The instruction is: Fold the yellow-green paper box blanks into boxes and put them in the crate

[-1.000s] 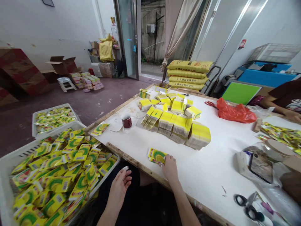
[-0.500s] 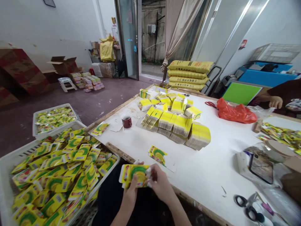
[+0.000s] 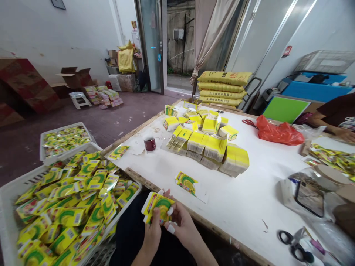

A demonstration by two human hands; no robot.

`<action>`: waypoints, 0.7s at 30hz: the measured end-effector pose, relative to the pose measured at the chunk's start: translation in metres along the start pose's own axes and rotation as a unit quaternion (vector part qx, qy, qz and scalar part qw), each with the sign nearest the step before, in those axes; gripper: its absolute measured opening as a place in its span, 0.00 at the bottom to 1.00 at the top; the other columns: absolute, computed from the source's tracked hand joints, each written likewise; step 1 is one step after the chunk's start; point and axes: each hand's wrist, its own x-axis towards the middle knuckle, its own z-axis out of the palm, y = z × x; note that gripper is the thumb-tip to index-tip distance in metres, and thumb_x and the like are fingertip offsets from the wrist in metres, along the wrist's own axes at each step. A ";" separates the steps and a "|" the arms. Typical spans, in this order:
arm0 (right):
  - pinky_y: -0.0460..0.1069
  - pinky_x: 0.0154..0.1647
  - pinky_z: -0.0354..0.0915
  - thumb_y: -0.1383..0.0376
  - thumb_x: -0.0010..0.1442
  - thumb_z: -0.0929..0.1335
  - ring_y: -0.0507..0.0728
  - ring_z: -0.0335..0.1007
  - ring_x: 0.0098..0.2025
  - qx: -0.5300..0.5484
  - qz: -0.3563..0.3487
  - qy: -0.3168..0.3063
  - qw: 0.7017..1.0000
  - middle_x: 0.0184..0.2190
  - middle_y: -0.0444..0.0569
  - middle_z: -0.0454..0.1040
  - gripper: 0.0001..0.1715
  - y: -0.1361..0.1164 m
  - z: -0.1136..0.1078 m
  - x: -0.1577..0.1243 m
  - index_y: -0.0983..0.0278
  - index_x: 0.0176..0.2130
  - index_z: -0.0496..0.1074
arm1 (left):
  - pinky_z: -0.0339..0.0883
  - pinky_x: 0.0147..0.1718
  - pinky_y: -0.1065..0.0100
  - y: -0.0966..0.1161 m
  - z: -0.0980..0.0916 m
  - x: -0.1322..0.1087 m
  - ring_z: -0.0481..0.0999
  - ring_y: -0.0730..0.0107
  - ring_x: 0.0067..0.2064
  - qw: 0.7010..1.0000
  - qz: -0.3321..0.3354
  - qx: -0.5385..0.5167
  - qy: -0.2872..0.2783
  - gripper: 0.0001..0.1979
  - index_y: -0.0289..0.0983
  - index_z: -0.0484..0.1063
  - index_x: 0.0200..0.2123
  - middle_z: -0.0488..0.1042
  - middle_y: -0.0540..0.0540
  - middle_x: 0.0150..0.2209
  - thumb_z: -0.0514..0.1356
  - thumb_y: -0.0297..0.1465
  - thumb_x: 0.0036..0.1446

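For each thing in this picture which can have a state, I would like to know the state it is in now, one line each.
Held carton, white flap sticking out at one end
Left hand, closed on it
Right hand, holding its right end
Loose carton, lying flat
Mug, upright
Front basket, heaped full
Glass door, open
Curtain, gathered, knotted
Red bag, crumpled
Brown box, flaps open
Yellow sacks, stacked

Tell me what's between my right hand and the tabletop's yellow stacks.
In the head view, a yellow-green carton lies there on the white tabletop, past its wooden edge.
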 end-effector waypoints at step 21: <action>0.47 0.30 0.60 0.59 0.56 0.70 0.51 0.62 0.28 -0.133 -0.038 0.096 0.986 0.26 0.41 0.68 0.10 -0.004 -0.024 0.004 0.62 0.32 0.68 | 0.73 0.37 0.66 -0.002 -0.015 0.010 0.77 0.62 0.35 0.999 0.011 0.028 0.032 0.22 0.34 0.80 0.34 0.80 0.44 0.31 0.72 0.48 0.46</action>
